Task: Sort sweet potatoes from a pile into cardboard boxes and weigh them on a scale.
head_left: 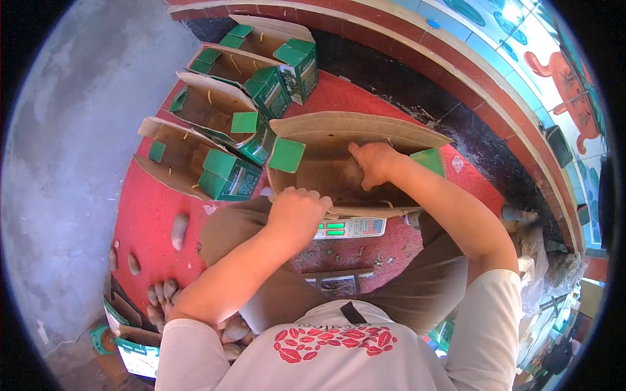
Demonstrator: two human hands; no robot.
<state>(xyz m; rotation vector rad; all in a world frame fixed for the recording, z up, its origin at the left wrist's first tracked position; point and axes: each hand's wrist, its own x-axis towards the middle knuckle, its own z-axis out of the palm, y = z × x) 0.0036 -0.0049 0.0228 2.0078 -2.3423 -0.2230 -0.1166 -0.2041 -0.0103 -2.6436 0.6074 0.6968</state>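
An open cardboard box point(319, 130) with green corner flaps stands before me, on or right behind a scale point(352, 228) with lit green displays. My left hand point(300, 210) is closed over the box's near edge. Inside the box, my right hand point(377, 164) reaches down, its thumb and fingers around a brownish sweet potato point(352, 173). That sweet potato is dim and partly covered by the hand.
Several open green-and-brown boxes point(228, 186) stand in a row at the far left on a red mat point(147, 221). Loose sweet potatoes point(179, 231) lie at left, with a pile point(163, 293) by my left forearm. A grey wall point(72, 163) bounds the left side.
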